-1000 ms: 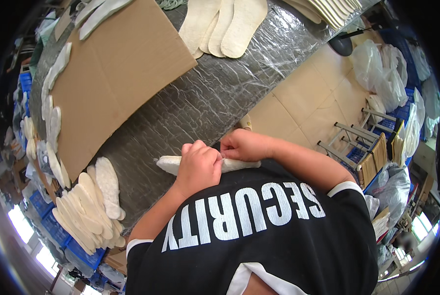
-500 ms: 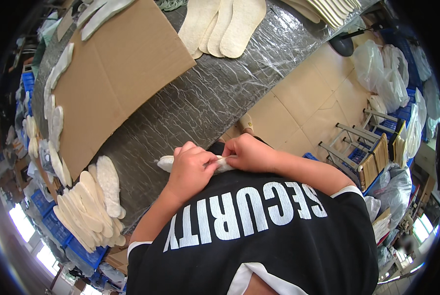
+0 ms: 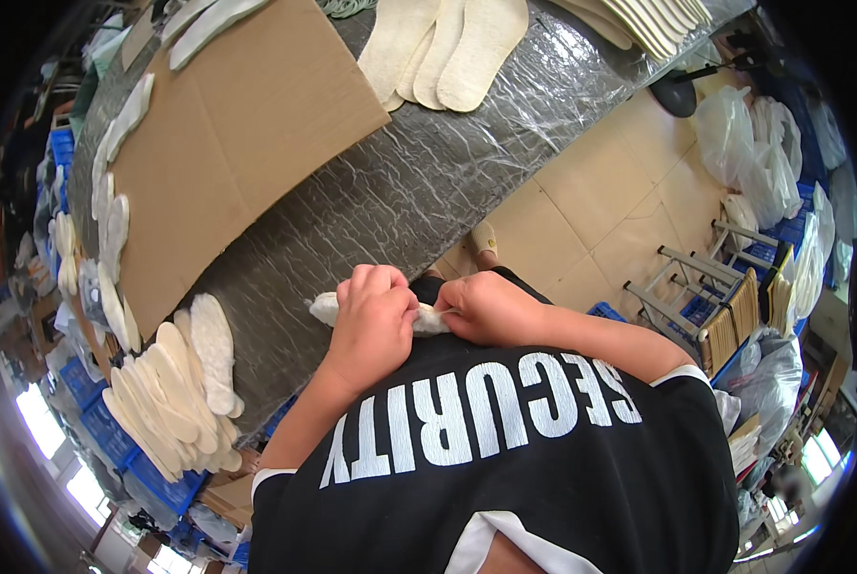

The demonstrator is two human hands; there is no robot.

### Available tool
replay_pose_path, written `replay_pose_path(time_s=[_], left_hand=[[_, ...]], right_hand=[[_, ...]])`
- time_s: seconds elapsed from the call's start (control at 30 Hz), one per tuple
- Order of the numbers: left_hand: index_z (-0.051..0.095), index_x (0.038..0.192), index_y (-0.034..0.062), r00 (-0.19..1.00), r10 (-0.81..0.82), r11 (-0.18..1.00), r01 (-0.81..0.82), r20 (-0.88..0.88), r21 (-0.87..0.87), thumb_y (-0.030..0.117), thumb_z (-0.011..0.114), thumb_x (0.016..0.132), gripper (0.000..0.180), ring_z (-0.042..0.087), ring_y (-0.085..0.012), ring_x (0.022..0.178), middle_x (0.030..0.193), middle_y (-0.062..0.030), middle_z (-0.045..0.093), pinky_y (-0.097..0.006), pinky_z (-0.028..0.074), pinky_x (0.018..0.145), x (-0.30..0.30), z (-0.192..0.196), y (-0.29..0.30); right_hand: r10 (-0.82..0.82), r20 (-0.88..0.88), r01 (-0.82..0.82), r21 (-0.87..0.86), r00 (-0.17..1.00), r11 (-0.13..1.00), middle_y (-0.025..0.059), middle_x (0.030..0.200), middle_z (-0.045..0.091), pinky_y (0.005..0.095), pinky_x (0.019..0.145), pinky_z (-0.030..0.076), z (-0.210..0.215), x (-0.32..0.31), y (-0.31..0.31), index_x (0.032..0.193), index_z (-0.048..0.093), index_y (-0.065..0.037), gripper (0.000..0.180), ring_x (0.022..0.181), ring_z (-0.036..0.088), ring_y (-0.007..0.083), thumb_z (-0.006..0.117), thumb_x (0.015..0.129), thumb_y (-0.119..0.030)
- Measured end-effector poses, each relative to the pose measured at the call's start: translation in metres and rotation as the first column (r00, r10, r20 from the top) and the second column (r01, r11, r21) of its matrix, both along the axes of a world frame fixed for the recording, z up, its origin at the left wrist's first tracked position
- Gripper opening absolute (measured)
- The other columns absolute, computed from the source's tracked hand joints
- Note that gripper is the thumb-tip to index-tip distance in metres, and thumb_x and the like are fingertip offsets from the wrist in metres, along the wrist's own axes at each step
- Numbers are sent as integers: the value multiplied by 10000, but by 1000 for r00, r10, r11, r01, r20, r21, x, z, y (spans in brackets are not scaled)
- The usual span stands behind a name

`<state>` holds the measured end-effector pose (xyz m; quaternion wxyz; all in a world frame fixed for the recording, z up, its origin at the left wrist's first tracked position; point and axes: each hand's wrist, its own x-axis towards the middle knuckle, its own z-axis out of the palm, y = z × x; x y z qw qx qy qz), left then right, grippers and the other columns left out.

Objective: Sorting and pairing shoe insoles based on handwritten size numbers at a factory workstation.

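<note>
Close to my chest, by the table's near edge, I hold a cream fleecy insole [image 3: 430, 321] in both hands. My left hand [image 3: 375, 311] is closed around its middle, and one fluffy end sticks out to the left. My right hand [image 3: 481, 304] pinches the other end between thumb and fingers, a short way from the left. The fingers cover much of the insole. To the left on the table lies a pile of cream insoles [image 3: 175, 383], with a fluffier insole [image 3: 213, 349] along its right side.
A brown cardboard sheet [image 3: 237, 143] lies on the plastic-covered table [image 3: 352, 215], with white insoles [image 3: 114, 230] along its left edge. Large insoles [image 3: 481, 53] and a stack of insoles [image 3: 653, 29] lie at the far side. A metal-framed stool [image 3: 706, 287] and plastic bags [image 3: 749, 143] are at right.
My left hand has risen slightly and its fingers have curled more over the insole. The right hand has turned a little, showing more fluffy surface between the hands. The view has shifted slightly.
</note>
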<state>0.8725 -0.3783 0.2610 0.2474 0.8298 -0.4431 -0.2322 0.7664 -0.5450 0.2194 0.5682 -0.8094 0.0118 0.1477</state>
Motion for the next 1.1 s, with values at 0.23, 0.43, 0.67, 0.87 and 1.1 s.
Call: replay_pose_path(time_s=[0.23,0.43,0.67,0.87,1.1], left_hand=[[578,770,56,996,-91,994,91,8,-66,7,688,704,138,598,-246,833,819,-56,615,-459,371,973,-3,-14,4],[605,861,67,995,-97,965,103,37,-242,21,720,689,212,625,-246,818,836,-61,652,-483,387,963,-6,-21,2],[627,876,81,993,18,979,-41,-114,-200,56,781,656,270,645,-232,912,914,-50,682,-478,359,1015,-1,-13,12],[637,835,98,1000,-11,965,18,27,-260,38,761,680,207,637,-227,938,944,-40,676,-473,348,994,-7,-15,9],[654,858,123,995,-6,964,31,96,-263,75,729,715,169,607,-205,870,930,-1,642,-515,336,976,-15,-19,7]], right_hand=[[48,33,-42,-167,998,985,149,697,641,408,664,523,18,4,-6,858,634,-55,125,674,647,340,648,780,-153],[151,65,-104,-461,986,881,105,559,601,415,643,519,10,4,-5,816,629,-110,97,559,626,302,641,773,-196],[92,137,-12,-497,986,868,95,531,585,412,622,522,2,-5,-2,758,616,-110,50,512,616,288,610,763,-159],[82,142,4,-521,986,854,93,533,586,403,568,510,4,-5,-2,747,602,-105,46,517,618,280,612,761,-148],[82,168,15,-506,982,862,118,569,603,402,503,497,5,-6,-2,733,560,-77,102,530,634,297,619,746,-159]])
